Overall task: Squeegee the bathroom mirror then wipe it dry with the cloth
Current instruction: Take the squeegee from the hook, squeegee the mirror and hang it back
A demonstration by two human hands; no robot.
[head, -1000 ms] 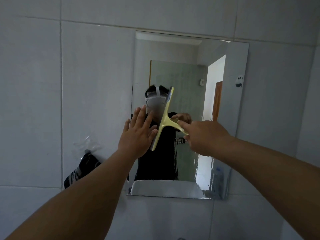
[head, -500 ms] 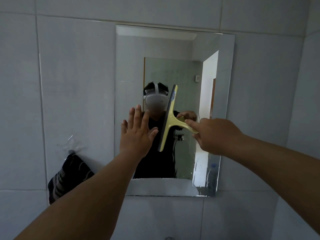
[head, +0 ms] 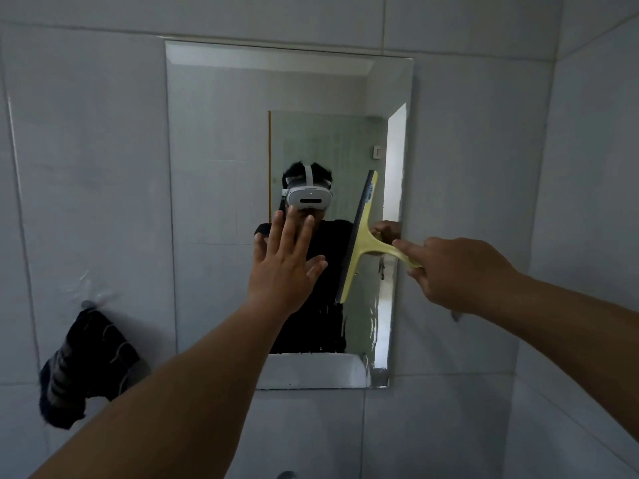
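The left hand (head: 281,267) is spread flat, fingers straight and slightly fanned, up against the mirror (head: 221,209) near its middle (whether the palm truly presses the glass or only hovers close cannot be told). The right hand (head: 460,274) is curled round the handle of the yellow squeegee (head: 361,236), its forefinger stretched along the handle toward the blade. The blade stands nearly upright, leaning a little to the right at its top, on the right part of the mirror, just beside the left hand's thumb with a narrow gap between them. Between the blade and the mirror's right edge lies a slim strip of glass; wet streaks show below the blade toward the mirror's lower edge. Left of the mirror and lower, a dark striped cloth (head: 86,368) hangs on the tiled wall (head: 86,167), well apart from both hands.
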